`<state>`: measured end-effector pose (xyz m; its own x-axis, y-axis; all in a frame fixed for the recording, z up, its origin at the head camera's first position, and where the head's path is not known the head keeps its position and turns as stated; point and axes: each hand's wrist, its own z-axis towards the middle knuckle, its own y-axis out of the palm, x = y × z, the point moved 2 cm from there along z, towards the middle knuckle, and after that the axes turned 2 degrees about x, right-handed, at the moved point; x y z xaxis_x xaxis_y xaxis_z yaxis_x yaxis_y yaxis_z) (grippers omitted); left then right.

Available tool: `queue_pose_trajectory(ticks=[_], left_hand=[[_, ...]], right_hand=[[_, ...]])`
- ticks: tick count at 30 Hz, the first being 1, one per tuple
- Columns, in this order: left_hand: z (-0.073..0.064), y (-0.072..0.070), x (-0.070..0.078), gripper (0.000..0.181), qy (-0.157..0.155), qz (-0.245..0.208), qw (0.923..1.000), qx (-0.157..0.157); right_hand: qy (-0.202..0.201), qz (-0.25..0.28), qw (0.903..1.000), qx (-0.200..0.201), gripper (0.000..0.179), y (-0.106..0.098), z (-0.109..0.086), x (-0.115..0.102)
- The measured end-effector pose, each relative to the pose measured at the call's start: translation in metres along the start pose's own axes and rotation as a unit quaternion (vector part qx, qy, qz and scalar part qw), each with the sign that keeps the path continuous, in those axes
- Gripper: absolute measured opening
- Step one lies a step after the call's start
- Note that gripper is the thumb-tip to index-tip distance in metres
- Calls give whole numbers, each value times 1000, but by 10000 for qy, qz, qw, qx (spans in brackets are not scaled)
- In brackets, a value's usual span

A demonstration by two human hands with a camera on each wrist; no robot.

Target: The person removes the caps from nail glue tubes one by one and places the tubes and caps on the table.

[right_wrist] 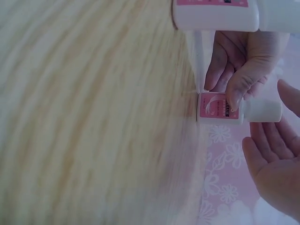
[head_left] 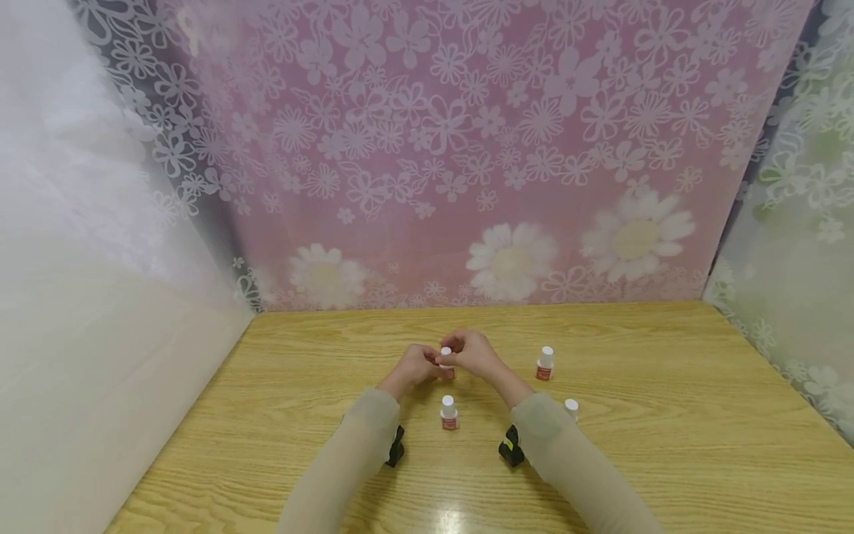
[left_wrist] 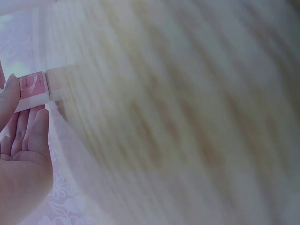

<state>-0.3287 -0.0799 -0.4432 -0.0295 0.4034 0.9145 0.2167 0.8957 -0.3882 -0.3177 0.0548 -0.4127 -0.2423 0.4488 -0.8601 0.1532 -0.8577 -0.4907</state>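
A small white bottle (head_left: 450,373) with a pink-red label and white cap stands upright on the wooden table between both hands. My left hand (head_left: 418,365) grips its body, the thumb lying across the label in the right wrist view. Around the cap (right_wrist: 265,110) is my right hand (head_left: 472,353); its thumb stands apart from the cap, while its fingers reach behind it, and whether they touch cannot be told. The left wrist view shows the same bottle's label (left_wrist: 33,85) beside my left thumb and fingers (left_wrist: 26,140).
A matching bottle (head_left: 450,413) stands nearer me, between the forearms. Another bottle (head_left: 545,364) is to the right, and a third (head_left: 571,409) is partly hidden by my right sleeve (head_left: 567,452). Flowered cloth (head_left: 467,170) hangs behind the table (head_left: 320,356).
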Motion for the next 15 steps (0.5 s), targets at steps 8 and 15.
queue_pose_trajectory(ticks=[8,15], left_hand=[[-2,-1,2,15,2,70,10000,17],[-3,-2,2,18,55,200,9998,4]], right_hand=[[85,-397,9987,304,29,0,-1,-3],[89,-400,9986,319,24,-1,-3,-5]])
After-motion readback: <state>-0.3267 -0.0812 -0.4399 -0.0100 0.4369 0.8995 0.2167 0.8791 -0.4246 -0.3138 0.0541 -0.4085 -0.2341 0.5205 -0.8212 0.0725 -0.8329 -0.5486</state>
